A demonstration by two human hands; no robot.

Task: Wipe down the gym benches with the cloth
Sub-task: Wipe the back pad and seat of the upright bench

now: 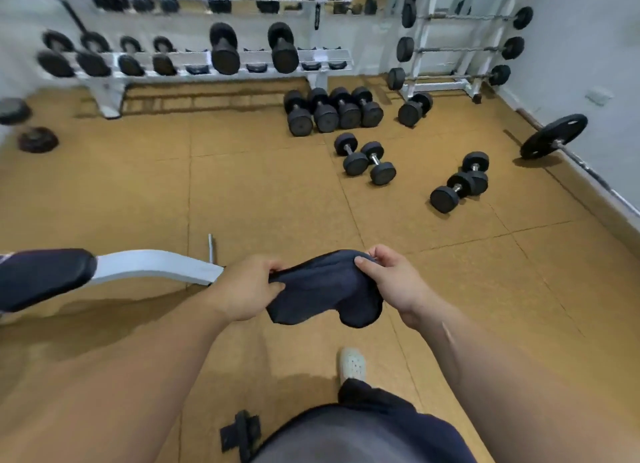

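Left hand (pixel 246 287) and right hand (pixel 393 282) each pinch an edge of the dark cloth (pixel 323 289), held in the air. Bench (pixel 41 277) sits apart to the left. Advisable: fold the cloth flat into a pad before wiping.

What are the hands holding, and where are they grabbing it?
A dark blue fabric cloth: left hand grips its left end, right hand pinches its top right edge.

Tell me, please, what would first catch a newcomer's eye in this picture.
The dark cloth stands out first, held up in the centre foreground by the left hand and right hand, each gripping an end. To its left lies the bench, dark pad on a white frame, apart from the cloth. Beyond, dumbbells lie scattered on the tan floor before the rack at the back.
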